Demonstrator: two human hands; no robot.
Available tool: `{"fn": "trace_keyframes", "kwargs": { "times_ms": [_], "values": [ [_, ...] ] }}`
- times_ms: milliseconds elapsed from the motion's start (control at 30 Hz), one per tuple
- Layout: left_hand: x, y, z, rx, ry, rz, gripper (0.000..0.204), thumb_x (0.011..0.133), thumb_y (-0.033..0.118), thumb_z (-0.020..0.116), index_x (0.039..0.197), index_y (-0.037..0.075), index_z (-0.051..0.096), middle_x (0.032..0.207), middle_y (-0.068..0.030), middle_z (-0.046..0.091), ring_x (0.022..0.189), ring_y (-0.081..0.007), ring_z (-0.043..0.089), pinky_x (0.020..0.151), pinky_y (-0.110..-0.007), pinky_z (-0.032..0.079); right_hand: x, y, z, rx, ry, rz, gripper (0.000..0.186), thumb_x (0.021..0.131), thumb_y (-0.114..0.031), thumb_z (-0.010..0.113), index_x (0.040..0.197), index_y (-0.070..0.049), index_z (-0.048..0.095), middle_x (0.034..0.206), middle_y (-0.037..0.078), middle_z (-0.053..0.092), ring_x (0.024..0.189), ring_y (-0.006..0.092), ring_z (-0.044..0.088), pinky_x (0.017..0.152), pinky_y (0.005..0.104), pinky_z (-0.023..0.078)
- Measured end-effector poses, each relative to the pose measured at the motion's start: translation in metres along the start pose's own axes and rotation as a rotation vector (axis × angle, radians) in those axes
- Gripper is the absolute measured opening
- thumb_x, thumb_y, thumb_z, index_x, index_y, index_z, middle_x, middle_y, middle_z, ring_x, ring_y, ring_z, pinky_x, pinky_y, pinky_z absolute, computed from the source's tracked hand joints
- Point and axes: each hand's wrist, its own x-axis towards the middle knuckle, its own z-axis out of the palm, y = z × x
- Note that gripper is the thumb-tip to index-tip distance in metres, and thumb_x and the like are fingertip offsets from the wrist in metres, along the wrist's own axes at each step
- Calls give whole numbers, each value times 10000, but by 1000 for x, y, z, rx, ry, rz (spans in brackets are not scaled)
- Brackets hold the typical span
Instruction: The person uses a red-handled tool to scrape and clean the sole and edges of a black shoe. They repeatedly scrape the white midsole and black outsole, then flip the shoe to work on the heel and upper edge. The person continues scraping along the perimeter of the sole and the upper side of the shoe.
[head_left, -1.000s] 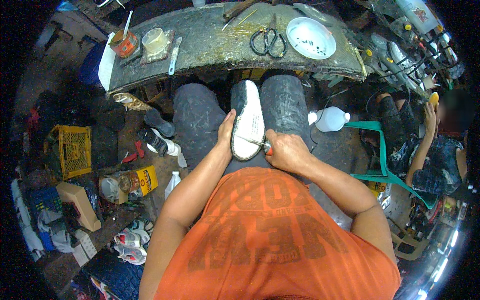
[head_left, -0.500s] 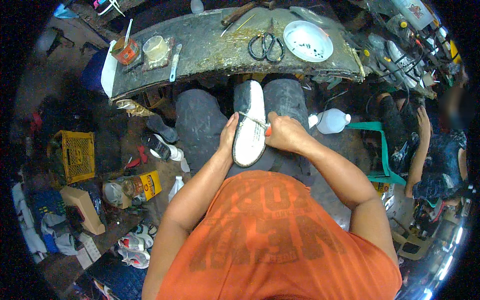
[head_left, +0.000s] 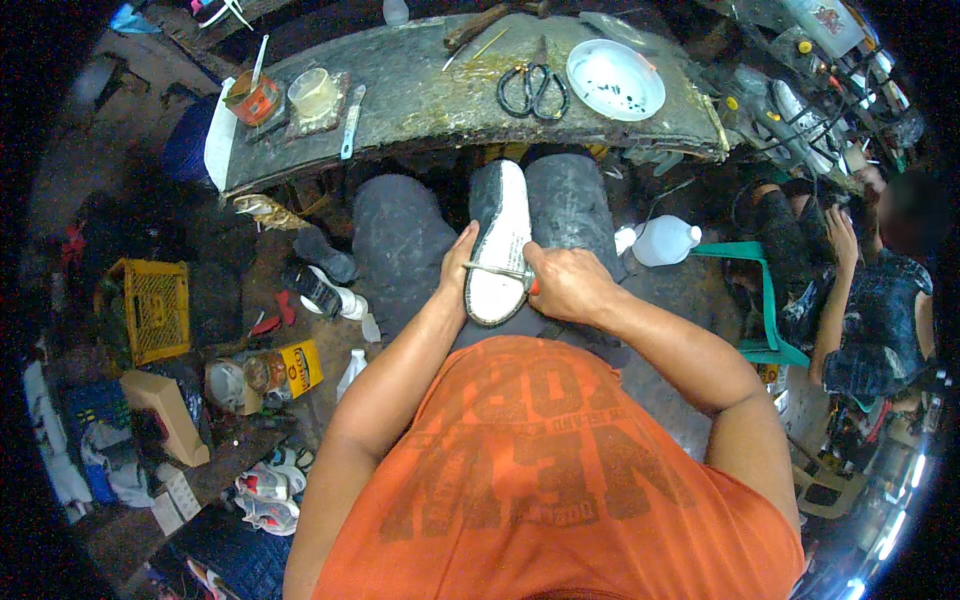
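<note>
A dark shoe (head_left: 497,225) lies bottom up between my knees, its pale, stitched-edged underside facing me. My left hand (head_left: 458,262) holds it by its left side, fingers along the edge. In my right hand (head_left: 568,282), at the right edge, is a thin metal rod-like tool (head_left: 497,268) with a red-orange handle. The rod lies across the near half of the underside, its far tip close to my left fingers. My right fingers hide most of the handle, and the exact kind of tool cannot be made out.
Ahead stands a worn bench (head_left: 410,110) with black-handled scissors (head_left: 533,92), a white bowl (head_left: 616,80), a glue can (head_left: 252,98) and a small brush (head_left: 352,122). A white jug (head_left: 667,241) and green stool (head_left: 768,300) are right. Another person (head_left: 870,310) sits far right. A yellow crate (head_left: 157,311) stands left.
My right hand and the tool have moved nearer to me along the shoe's underside. The rod now lies more squarely across it. My left hand stays at the shoe's left side.
</note>
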Motion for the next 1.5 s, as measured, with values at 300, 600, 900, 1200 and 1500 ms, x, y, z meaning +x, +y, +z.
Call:
{"fn": "trace_keyframes", "kwargs": {
  "times_ms": [300,600,900,1200,1500],
  "values": [
    [17,-2,-19,-78,10,-106,524,1071,390,441,1385,-11,564,1285,-214,673,1087,-377,700,959,-536,571,-5,-1,2,-7,-21,-112,296,828,-158,692,1042,1,563,912,210,716,801,408,722,678,529,582],
    [25,-5,-25,-151,-4,-36,496,1071,348,375,1372,13,582,1282,-168,680,1134,-357,672,1015,-507,541,-11,3,8,-2,-3,-152,308,815,-151,704,1046,-21,547,931,184,704,809,402,717,679,522,581],
    [41,0,-43,-484,-204,-58,474,1017,234,401,1401,16,574,1361,-194,634,1228,-371,621,1082,-519,491,-11,14,-12,46,30,189,388,801,-209,732,1092,-20,558,927,241,728,907,431,717,783,539,571],
    [29,-4,-20,-420,-121,39,497,1017,260,362,1410,42,575,1381,-170,630,1244,-360,615,1093,-532,479,-18,8,0,19,29,91,293,836,-181,700,1037,-13,568,832,248,714,776,430,719,678,541,577],
    [33,-6,-24,-427,-38,38,534,1100,419,314,1436,72,541,1405,-130,605,1257,-369,584,1094,-537,469,-24,2,9,53,72,17,304,822,-188,711,1024,-12,567,816,243,713,771,428,719,680,540,576]
  ]
}}
